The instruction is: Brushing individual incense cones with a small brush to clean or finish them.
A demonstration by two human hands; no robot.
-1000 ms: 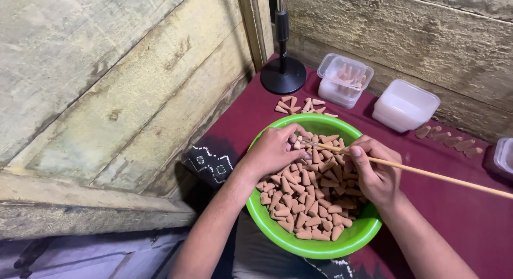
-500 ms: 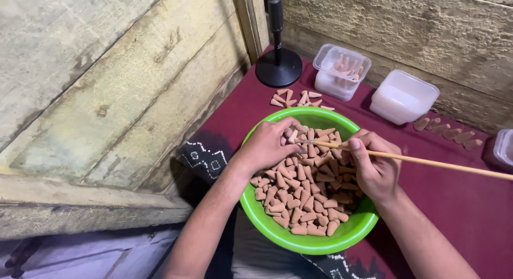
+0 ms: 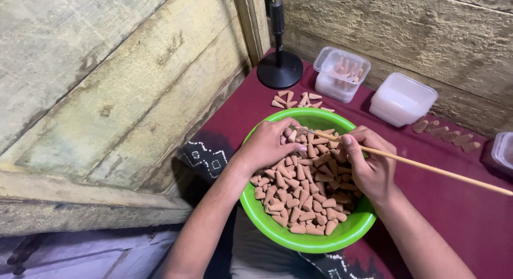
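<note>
Both hands work over a green bowl (image 3: 299,237) of brown cones (image 3: 302,196).

The bowl sits nearest, on the maroon cloth (image 3: 459,204). Above it, the left hand (image 3: 270,143) pinches 1 cone at its fingertips, and the right hand (image 3: 371,167) grips a thin wooden stick (image 3: 438,169) whose tip meets that cone. Beyond lie loose cones (image 3: 296,99), 2 plastic tubs (image 3: 342,73) and a black stand base (image 3: 279,69).

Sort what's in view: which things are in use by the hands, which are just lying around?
In use:
left hand, fingers on a cone
right hand, holding the thin wooden stick
green bowl of brown cones

Lying about:
loose cones beyond the bowl
row of cones by the wall
two clear plastic tubs
black round stand base
</note>
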